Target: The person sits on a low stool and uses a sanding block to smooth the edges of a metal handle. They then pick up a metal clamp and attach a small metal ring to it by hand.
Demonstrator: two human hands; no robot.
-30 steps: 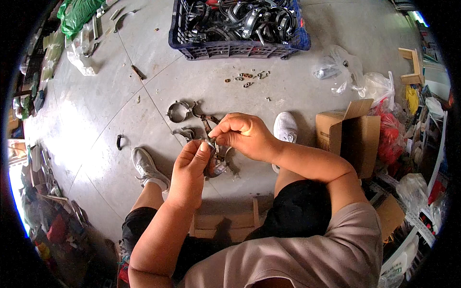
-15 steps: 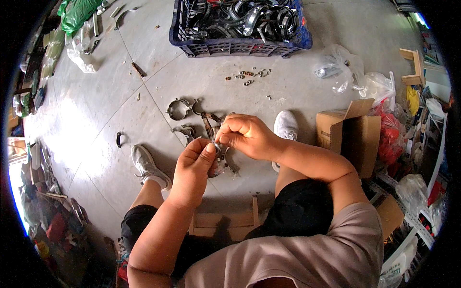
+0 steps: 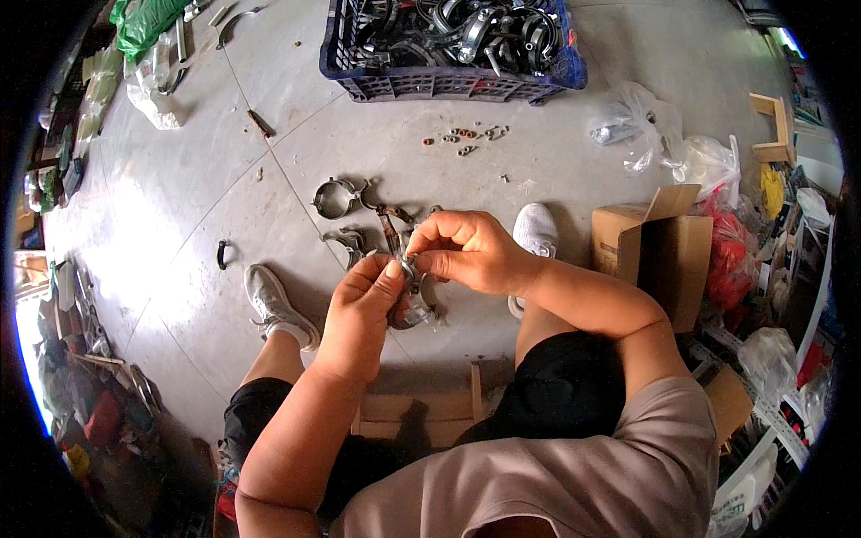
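My left hand (image 3: 357,300) is closed, with thumb and fingers pinching a metal pipe clamp (image 3: 415,309) between my knees. My right hand (image 3: 468,255) meets it, its thumb and index finger pressed together at the clamp's upper end. Whatever small part sits between those right fingertips is too small to make out. On the floor just beyond the hands lie a round pipe clamp (image 3: 334,199) and some curved clamp pieces (image 3: 348,242). A brownish, rusty-looking metal piece (image 3: 388,224) lies beside them, partly hidden by my hands.
A blue plastic crate (image 3: 448,88) full of metal clamps stands ahead. Small nuts and bolts (image 3: 464,136) are scattered before it. To the right are an open cardboard box (image 3: 619,242) and clear plastic bags (image 3: 632,130). A dark curved piece (image 3: 221,255) lies left of my left shoe (image 3: 273,300).
Both hands stay together at the clamp; the right fingers have shifted slightly at its upper end. The view has moved a little.
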